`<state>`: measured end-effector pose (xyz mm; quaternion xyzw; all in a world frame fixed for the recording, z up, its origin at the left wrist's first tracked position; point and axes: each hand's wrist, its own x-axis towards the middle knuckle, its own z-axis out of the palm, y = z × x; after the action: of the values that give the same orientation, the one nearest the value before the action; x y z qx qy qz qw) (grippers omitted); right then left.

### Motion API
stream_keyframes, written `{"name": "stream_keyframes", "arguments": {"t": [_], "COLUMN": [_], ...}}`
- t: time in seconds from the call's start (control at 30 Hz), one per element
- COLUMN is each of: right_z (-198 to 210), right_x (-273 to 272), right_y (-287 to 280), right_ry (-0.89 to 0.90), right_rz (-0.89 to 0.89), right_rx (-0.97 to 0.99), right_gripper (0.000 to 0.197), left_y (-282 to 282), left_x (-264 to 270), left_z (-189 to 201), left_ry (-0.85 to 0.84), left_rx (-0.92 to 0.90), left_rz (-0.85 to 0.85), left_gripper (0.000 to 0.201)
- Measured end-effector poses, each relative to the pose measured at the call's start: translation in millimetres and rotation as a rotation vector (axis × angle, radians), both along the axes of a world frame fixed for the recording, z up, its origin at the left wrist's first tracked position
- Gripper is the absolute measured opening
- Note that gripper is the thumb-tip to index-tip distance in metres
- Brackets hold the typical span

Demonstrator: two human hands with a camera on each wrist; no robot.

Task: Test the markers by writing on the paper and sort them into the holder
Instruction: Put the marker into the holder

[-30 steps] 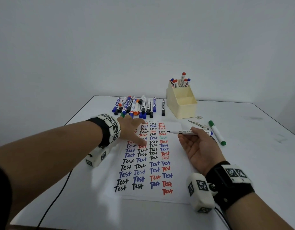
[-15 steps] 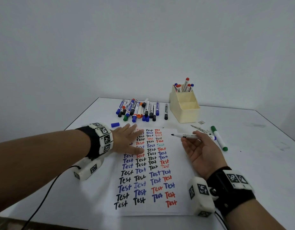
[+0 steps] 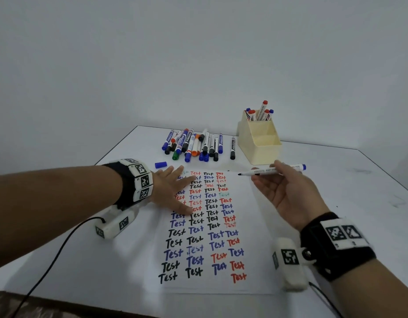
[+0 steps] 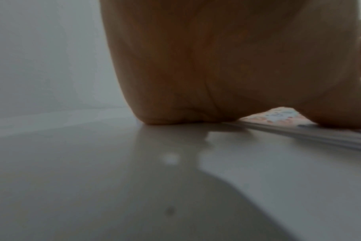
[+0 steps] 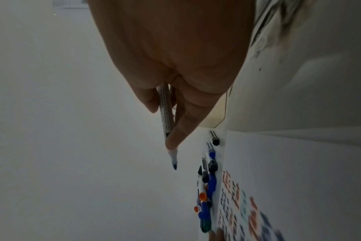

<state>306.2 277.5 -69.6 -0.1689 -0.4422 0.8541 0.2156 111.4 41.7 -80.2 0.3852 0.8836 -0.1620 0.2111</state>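
Observation:
My left hand [image 3: 175,191] lies flat with straight fingers on the upper left of the paper [image 3: 246,214], which is covered in rows of "Test". In the left wrist view the heel of that hand [image 4: 185,117] rests on the table at the paper's edge [image 4: 299,132]. My right hand [image 3: 264,174], palm up, pinches an uncapped blue marker [image 3: 271,171] above the paper's top right corner, tip pointing left. The right wrist view shows the marker [image 5: 166,114] between thumb and finger. Its blue cap [image 3: 161,164] lies beyond my left fingers. A cream holder [image 3: 259,148] stands behind.
Several markers [image 3: 193,145] lie in a loose pile at the back of the white table [image 3: 83,260], and one black marker [image 3: 232,148] lies apart beside the holder. The holder's rear compartment has several red and blue markers [image 3: 259,113]. A black cable [image 3: 60,244] trails from my left wrist.
My left hand drew back from the marker pile and settled flat on the paper, leaving the blue cap on the table. My right hand lifted the marker slightly.

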Motion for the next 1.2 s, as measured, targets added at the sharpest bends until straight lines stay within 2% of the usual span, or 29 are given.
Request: {"name": "stream_keyframes", "arguments": {"t": [0.1,0.17,0.3,0.4,0.53,0.7,0.9,1.2], "right_z": [6,8,5,-2,-15,-35,-39,-46], "right_x": [-16,-29,-56,-73,-90,-96,-97,-102], "right_y": [11,18,28,25,23,21,25,32], "right_ry": [-0.03,-0.03,-0.066,-0.127,-0.117,-0.127,-0.135,-0.163], "right_rz": [0.022,0.018,0.028,0.051,0.04,-0.011,-0.024,-0.007], "right_rx": [0.052,0.08,0.216,0.33,0.33,0.42,0.57,0.617], "right_gripper": [0.014,0.003,0.014,0.011,0.008,0.005,0.006,0.004], "left_y": [0,1,0,0,0,0,0,-1], "left_x": [0,1,0,-2,-4,-7,-7,-5], "left_z": [1,1,-2,-4,-6,-8,-6,-4], "left_ry": [-0.002,0.012,0.03,0.027,0.04,0.039,0.021,0.008], "left_rx": [-0.005,-0.017,-0.023,-0.023,-0.018,-0.021,-0.036,-0.043], "left_rz": [-0.001,-0.001,-0.011,-0.021,-0.04,-0.05,-0.043,-0.041], "left_gripper": [0.136,0.13,0.127,0.128,0.135,0.137,0.135,0.133]}}
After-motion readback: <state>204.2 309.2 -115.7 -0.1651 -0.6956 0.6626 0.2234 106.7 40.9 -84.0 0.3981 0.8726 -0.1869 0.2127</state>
